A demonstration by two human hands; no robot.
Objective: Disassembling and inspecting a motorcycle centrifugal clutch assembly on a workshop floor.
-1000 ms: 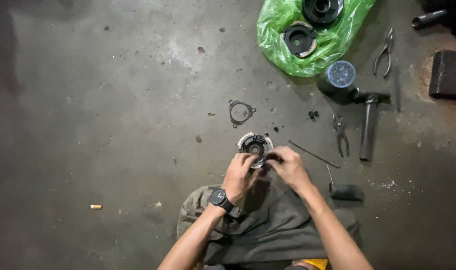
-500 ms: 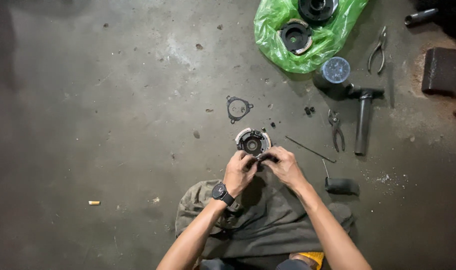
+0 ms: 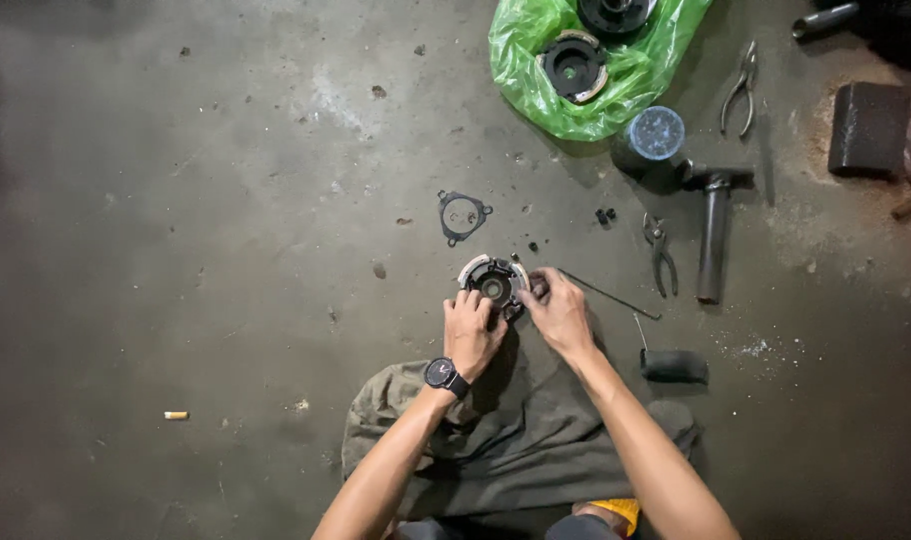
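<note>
Landmark = round clutch-type part [image 3: 495,284], dark metal disc w/ pale curved pads on its rim, lying on the concrete floor [image 3: 206,200].

Nearest to the camera: grey-green cloth [image 3: 516,440] spread on the floor just below the part, forearms crossing over it.

Left hand [image 3: 473,333] w/ black wristwatch [image 3: 444,376] sits at the part's lower-left edge; fingers curled down onto the rim, grip closed on the part, steadying it. Right hand [image 3: 558,313] is at the part's right edge; thumb & fingertips pinched together against the rim. Whatever small piece sits in that pinch is too small to tell, so can't say if it clamps the part itself or sth on it. Both hands touching the part, nearly meeting below it.

Right of the part: thin metal rod [image 3: 608,296] lying slanted, just past the right hand; black cylindrical grip piece [image 3: 674,366] below-right; small pliers [image 3: 661,256] and a dark T-shaped tool [image 3: 714,230] further right.

Just above-left of the part: flat triangular gasket [image 3: 464,215] w/ ring opening, apart from it. Cigarette butt [image 3: 177,415] far left.

Further above-right: dark can w/ pale lid [image 3: 649,142], 2nd pliers [image 3: 743,88], dark block [image 3: 868,128]. Farthest up: green plastic bag [image 3: 626,75] carrying two more round parts, one like the landmark [image 3: 572,67].
</note>
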